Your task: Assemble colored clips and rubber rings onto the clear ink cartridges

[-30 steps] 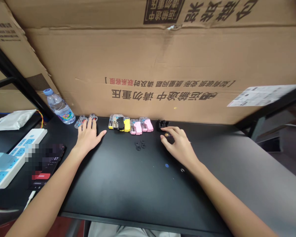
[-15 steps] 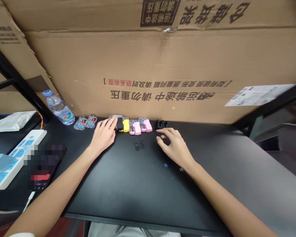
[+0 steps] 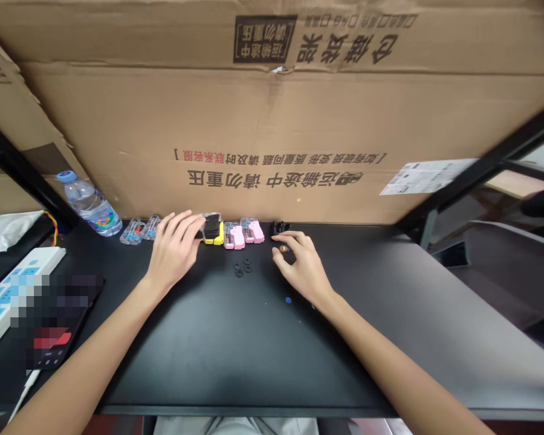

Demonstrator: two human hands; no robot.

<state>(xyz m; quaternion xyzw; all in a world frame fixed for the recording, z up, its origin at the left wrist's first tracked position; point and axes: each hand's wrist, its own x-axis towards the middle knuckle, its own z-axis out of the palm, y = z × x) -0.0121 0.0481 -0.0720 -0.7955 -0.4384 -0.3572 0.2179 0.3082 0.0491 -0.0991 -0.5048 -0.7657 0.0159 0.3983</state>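
Note:
My left hand (image 3: 174, 248) is over the left part of a row of small plastic pieces, fingers stretched out and apart. Its fingertips are right beside a black rectangular piece (image 3: 212, 226), which sits against a yellow piece (image 3: 216, 241). Two pink-and-clear pieces (image 3: 234, 237) (image 3: 252, 231) lie just to the right. My right hand (image 3: 304, 266) rests low on the table, thumb and index finger apart around a small gold-coloured round part (image 3: 283, 248); I cannot tell if they touch it. Behind its fingertips stand small black parts (image 3: 280, 227).
Several black rings (image 3: 239, 273) and a blue disc (image 3: 289, 300) lie mid-table. Clear pieces with red and blue insides (image 3: 132, 232) and a water bottle (image 3: 90, 204) stand at the back left. A power strip (image 3: 22, 284) and phone (image 3: 66, 320) are left; a cardboard sheet (image 3: 272, 121) walls the back.
The view has shifted, so everything appears further left. My left fingers have lifted off the black piece, which now covers more of the yellow one. My right hand keeps its pose.

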